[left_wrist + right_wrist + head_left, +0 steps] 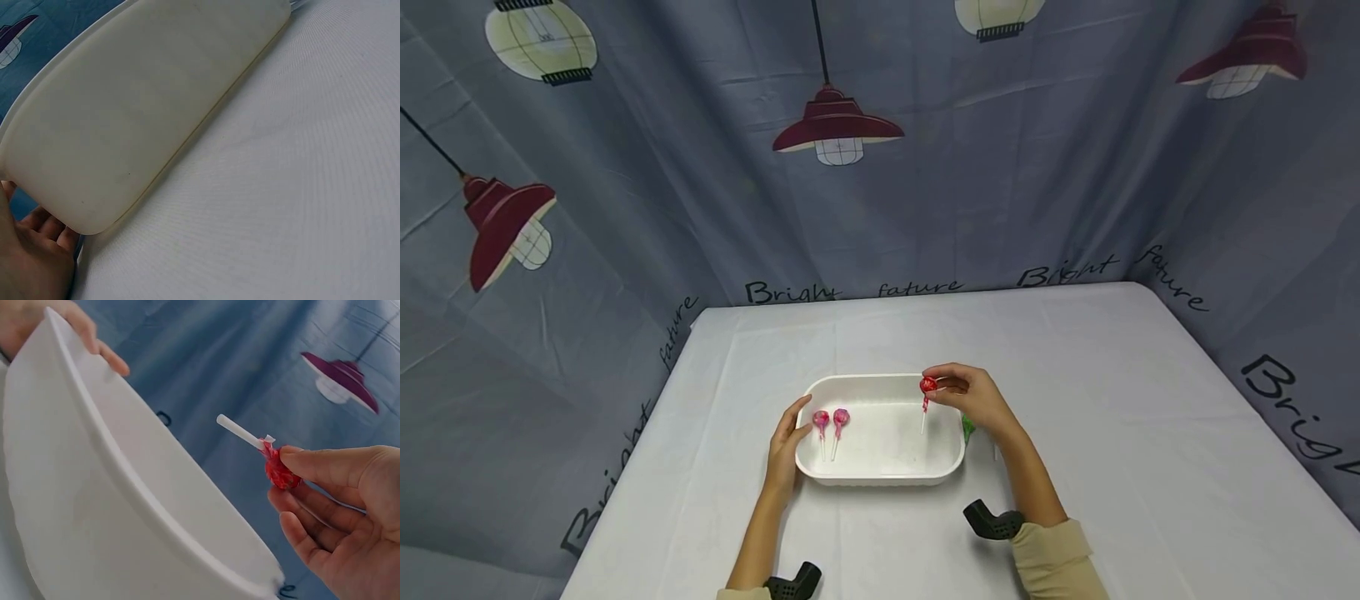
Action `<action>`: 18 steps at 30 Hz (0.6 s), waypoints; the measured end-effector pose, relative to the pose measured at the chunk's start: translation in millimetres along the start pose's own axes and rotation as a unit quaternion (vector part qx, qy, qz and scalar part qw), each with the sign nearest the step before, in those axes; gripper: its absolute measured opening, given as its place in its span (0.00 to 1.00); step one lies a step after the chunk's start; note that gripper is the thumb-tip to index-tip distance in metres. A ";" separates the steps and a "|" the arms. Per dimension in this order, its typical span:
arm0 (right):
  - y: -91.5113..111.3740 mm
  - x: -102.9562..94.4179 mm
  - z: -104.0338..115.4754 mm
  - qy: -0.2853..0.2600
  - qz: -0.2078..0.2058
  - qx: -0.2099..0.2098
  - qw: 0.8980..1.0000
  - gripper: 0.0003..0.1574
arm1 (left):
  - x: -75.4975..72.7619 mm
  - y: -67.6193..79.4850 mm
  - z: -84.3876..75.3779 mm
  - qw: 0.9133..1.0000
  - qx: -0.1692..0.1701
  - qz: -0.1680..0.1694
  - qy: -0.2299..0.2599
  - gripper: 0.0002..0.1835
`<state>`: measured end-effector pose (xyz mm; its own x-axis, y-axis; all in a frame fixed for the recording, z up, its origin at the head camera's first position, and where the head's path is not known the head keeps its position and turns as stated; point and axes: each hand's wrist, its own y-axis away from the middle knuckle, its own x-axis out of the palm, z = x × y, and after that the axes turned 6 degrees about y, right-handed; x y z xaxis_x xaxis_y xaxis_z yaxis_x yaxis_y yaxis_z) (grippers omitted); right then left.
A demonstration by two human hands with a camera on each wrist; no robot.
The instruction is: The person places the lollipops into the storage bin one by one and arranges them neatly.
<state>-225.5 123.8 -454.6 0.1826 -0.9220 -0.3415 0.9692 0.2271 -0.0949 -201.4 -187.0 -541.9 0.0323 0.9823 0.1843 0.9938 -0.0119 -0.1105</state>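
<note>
A white tray [880, 480] sits on the table, and my left hand [786, 437] grips its left end, fingers and thumb at the rim. In the left wrist view the tray's long outer wall [144, 112] hides part of that hand's grip. Over the right part of the tray, my right hand [973, 396] pinches a red lollipop [928, 385] by its wrapped head. Its white stick [240, 431] points away from the palm in the right wrist view. Two pink lollipops, a left one [821, 418] and a right one [841, 417], lie side by side inside the tray's left part.
Something green [967, 427] lies just beyond the tray's right end, partly hidden by the tray and right arm. A white cloth covers the table [1120, 400]. Behind it hangs a grey-blue curtain [925, 208] printed with lamps and lettering.
</note>
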 end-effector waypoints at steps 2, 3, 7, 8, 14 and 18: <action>-3.2 5.6 1.9 0.008 0.004 -0.003 1.000 0.23 | -0.2 0.2 0.3 1.000 0.001 0.000 0.000 0.24; -4.6 8.3 2.9 0.013 0.006 -0.005 1.000 0.22 | -0.1 0.4 0.1 1.000 0.002 -0.001 0.000 0.24; -10.4 18.7 5.2 0.011 0.015 -0.004 1.000 0.21 | -0.3 0.3 0.6 1.000 0.004 0.000 0.002 0.23; -12.0 21.1 5.3 0.008 0.019 -0.003 1.000 0.21 | -0.4 0.1 0.7 1.000 0.006 0.002 0.003 0.23; -20.2 37.0 8.6 0.006 0.033 -0.008 0.999 0.22 | -0.3 -0.6 0.8 1.000 0.010 0.006 0.004 0.24; -24.4 49.1 12.1 0.020 0.042 -0.011 0.999 0.20 | -0.3 -0.2 -0.1 1.000 0.006 0.006 0.009 0.23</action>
<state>-238.2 69.2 -457.7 0.2559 -0.8860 -0.3867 0.9468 0.3104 -0.0848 -201.6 -187.3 -541.8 0.0454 0.9788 0.1998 0.9921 -0.0207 -0.1239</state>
